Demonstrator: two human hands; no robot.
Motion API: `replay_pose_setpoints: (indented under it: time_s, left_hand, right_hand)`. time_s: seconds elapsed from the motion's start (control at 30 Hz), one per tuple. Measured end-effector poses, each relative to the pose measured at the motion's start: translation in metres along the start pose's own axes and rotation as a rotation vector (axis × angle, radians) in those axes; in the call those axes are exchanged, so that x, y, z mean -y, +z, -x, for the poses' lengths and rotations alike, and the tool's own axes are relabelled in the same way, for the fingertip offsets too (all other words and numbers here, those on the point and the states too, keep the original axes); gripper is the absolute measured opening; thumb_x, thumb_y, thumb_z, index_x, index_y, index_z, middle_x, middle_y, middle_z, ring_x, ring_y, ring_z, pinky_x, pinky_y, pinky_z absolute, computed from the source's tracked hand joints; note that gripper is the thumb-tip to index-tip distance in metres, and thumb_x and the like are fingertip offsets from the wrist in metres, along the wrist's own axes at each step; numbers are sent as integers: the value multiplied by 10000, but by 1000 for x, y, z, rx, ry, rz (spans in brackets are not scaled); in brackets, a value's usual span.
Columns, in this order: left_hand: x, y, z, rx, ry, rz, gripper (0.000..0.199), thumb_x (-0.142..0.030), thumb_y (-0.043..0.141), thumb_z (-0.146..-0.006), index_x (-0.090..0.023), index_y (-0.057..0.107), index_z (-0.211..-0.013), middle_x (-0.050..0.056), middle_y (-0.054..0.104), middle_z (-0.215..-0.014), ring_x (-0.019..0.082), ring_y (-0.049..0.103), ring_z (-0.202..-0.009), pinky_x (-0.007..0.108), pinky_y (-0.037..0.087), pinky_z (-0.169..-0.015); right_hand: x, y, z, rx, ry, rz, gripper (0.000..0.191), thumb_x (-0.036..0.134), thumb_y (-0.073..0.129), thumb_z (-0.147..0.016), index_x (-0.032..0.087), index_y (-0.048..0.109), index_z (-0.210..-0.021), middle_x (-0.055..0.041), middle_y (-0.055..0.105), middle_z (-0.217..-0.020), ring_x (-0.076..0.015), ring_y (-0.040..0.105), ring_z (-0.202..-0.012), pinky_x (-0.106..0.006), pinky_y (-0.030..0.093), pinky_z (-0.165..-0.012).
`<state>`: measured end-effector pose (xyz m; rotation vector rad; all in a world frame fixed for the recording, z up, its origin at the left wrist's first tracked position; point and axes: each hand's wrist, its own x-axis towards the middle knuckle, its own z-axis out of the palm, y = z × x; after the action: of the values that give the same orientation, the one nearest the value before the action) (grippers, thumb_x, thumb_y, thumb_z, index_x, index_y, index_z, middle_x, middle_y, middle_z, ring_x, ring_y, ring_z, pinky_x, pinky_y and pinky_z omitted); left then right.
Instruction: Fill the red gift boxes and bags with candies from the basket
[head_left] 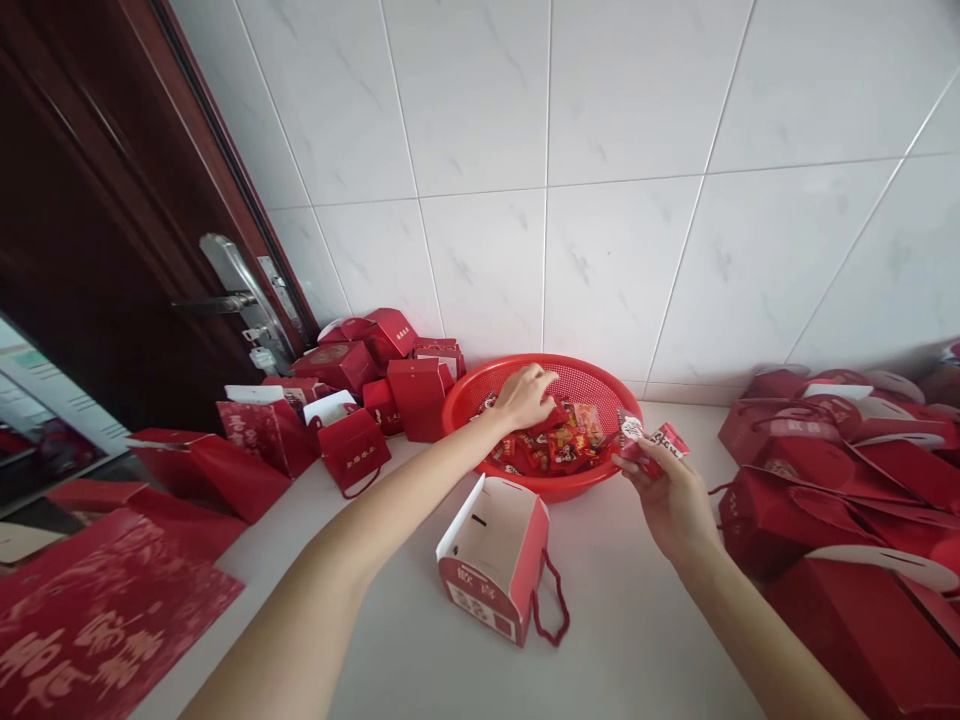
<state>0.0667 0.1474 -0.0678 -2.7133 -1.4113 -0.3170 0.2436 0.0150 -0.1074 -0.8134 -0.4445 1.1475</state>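
Observation:
My left hand (527, 398) reaches into a red plastic colander (465, 392). Its bent fingers are apart, low over a heap of small wrapped candies (568, 445); some fingertips are hard to make out. At the colander's right rim, my right hand (671, 490) is closed around candy packets (664, 445), one with a white pattern on a dark wrapper and one red. In front of the colander stands a red gift box (491, 570) with its top open, white inside. A dark red cord handle (559, 605) hangs from its right side.
Red gift boxes (352, 450) and bags (97, 610) crowd the left side of the white tabletop (600, 640). More red boxes (847, 610) are packed along the right. A tiled wall (480, 260) rises behind, and a dark door with a metal handle (244, 295) stands at left.

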Motion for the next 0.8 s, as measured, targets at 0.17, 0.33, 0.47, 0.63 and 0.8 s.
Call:
replay_pose_setpoints:
  time_s: [0.17,0.33,0.47,0.63,0.8]
  left_hand:
    - [-17,6,1,218,471,102,277,-437,597,-942,-297,738,-1136,21,682,-1169,197,630,-1086,260,480,-905]
    - [-11,9,-2,248,458,18,182,-380,760,-767,-203,736,-803,52,676,-1068,242,625,-993,319,469,-854]
    - [-2,9,-4,223,324,-71,77,-219,730,-718,-180,714,-782,94,685,-1031,291,632,-988,394,459,-898]
    - [-5,10,-4,221,268,-84,467,8,596,-721,-215,710,-1115,100,696,-1179,285,634,-1119,395,442,-978]
    - [-1,13,-4,302,230,0,536,6,548,-753,-263,706,-1189,38,736,-1199,228,677,-1099,291,502,-873]
  right_hand:
    - [3,0,-1,-16,27,15,283,257,919,-419,142,719,-582,-8,691,-643,-127,665,-575,-189,551,-522]
    - [1,1,-1,-34,-4,51,297,260,922,-426,144,722,-612,-6,691,-673,-128,658,-597,-194,556,-530]
    - [1,1,-1,-46,-19,58,301,255,922,-424,152,733,-635,-9,701,-729,-135,664,-657,-185,548,-534]
    - [0,0,-1,-40,-25,83,287,262,918,-432,159,731,-624,-15,707,-729,-148,668,-632,-211,548,-528]
    - [0,0,0,-35,-36,91,290,274,918,-436,162,722,-617,-10,713,-719,-150,673,-627,-230,573,-575]
